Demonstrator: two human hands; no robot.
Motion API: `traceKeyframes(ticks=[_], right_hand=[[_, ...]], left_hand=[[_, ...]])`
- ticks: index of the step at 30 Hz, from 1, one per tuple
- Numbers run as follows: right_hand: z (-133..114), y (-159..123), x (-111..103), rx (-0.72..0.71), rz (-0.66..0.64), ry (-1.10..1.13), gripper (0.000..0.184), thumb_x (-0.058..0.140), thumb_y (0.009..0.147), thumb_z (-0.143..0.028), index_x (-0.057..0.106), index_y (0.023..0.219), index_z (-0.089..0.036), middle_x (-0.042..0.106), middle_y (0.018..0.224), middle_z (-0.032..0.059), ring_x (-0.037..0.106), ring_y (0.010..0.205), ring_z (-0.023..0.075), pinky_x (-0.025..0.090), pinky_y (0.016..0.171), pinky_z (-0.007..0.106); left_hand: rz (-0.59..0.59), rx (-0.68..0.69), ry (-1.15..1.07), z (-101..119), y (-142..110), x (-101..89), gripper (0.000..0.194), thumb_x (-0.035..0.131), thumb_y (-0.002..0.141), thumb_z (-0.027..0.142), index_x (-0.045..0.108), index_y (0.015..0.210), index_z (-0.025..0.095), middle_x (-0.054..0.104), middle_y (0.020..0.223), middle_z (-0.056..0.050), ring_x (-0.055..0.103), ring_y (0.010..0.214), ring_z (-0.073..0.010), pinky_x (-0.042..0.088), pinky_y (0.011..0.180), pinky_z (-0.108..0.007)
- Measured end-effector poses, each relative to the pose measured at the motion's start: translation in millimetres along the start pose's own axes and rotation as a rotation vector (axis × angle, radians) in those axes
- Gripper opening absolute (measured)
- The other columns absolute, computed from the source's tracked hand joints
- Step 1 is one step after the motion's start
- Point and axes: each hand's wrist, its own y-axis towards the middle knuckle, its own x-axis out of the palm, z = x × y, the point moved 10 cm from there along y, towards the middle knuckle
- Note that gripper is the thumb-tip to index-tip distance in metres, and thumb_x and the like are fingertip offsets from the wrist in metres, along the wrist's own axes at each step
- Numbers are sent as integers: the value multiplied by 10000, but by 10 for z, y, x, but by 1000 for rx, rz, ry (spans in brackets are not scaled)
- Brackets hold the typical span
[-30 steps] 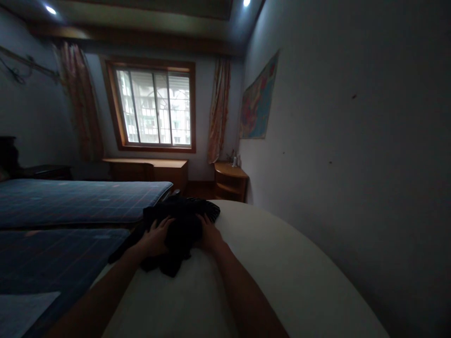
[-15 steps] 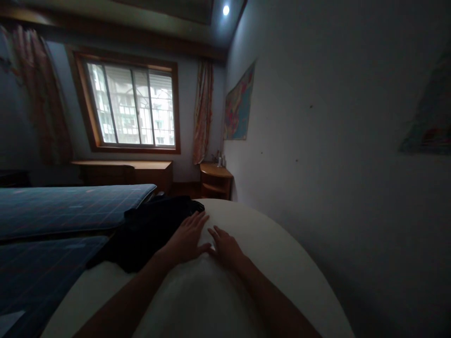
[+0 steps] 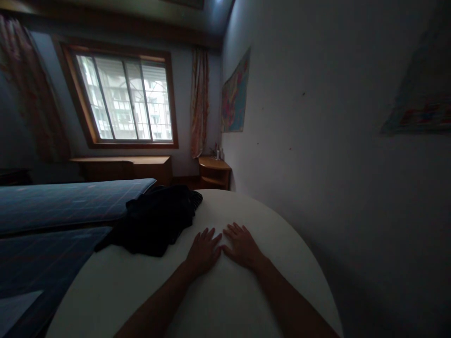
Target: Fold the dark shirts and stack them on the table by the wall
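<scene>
Both palms face down on a round white table (image 3: 225,300). My left hand (image 3: 203,251) lies open with its fingers spread, holding nothing. Beside it, my right hand (image 3: 241,245) is open too, fingers apart and nothing in them. The two thumbs come close together near the table's middle; whether they touch I cannot tell. A crumpled black garment (image 3: 158,220) lies to the left of my left hand, apart from it, and hangs over the table's left edge toward the bed.
On the left are blue checked mattress pieces (image 3: 70,202) close to the table edge. A wooden desk (image 3: 148,162) stands under the window (image 3: 127,98), and a corner shelf (image 3: 214,164) is beyond the table. A bare wall (image 3: 334,164) rises on the right.
My left hand has moved away from the black garment, rightward and nearer to me. My right hand has shifted slightly right, its fingers more spread. The view has tilted down a little.
</scene>
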Motion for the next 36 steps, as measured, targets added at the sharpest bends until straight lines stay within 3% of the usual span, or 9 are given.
traceKeyframes(ticks=[4, 9, 11, 16, 22, 31, 36], right_hand=[[13, 78, 76, 7, -60, 17, 740, 466, 884, -637, 399, 1494, -224, 322, 1582, 114, 246, 1459, 310, 155, 1172, 485], [-42, 212, 46, 39, -6, -24, 643, 525, 866, -583, 527, 1381, -199, 484, 1456, 158, 389, 1362, 307, 204, 1146, 471], [-47, 228, 45, 72, 10, -19, 646, 498, 888, -572, 497, 1412, -195, 430, 1500, 168, 332, 1405, 319, 156, 1161, 504], [-78, 181, 139, 36, -110, 34, 708, 459, 910, -579, 393, 1499, -193, 285, 1594, 141, 199, 1479, 317, 109, 1186, 499], [-50, 163, 119, 53, -130, 36, 718, 466, 907, -564, 376, 1511, -186, 257, 1603, 139, 167, 1488, 320, 95, 1192, 499], [-51, 171, 146, 43, -151, 39, 723, 455, 913, -577, 356, 1520, -196, 239, 1610, 136, 159, 1490, 318, 93, 1190, 507], [-38, 185, 165, 37, -149, 37, 730, 443, 914, -594, 350, 1522, -200, 231, 1613, 133, 147, 1492, 321, 85, 1190, 506]], left_hand=[[-2, 91, -56, -91, -58, -30, 501, 428, 970, 381, 475, 1440, 216, 410, 1537, -107, 367, 1421, -261, 288, 1167, -453], [-9, 32, -66, -267, -58, -69, 503, 439, 966, 411, 473, 1442, 249, 361, 1564, -99, 268, 1466, -288, 225, 1178, -518], [-42, 50, -82, -266, -55, -44, 502, 434, 969, 385, 465, 1448, 240, 358, 1566, -98, 287, 1460, -270, 255, 1174, -485], [-16, 75, -101, -305, -70, -17, 498, 428, 977, 368, 442, 1461, 249, 340, 1574, -94, 279, 1464, -258, 246, 1181, -486], [-45, 55, -110, -358, -59, 91, 509, 409, 988, 395, 412, 1481, 265, 310, 1591, -71, 238, 1478, -259, 208, 1192, -493], [-53, 55, -123, -353, -47, 63, 507, 420, 980, 394, 431, 1469, 260, 317, 1586, -78, 248, 1475, -260, 210, 1188, -498], [42, 75, -133, -340, -50, 3, 484, 474, 952, 373, 494, 1417, 238, 417, 1534, -92, 339, 1437, -269, 281, 1166, -498]])
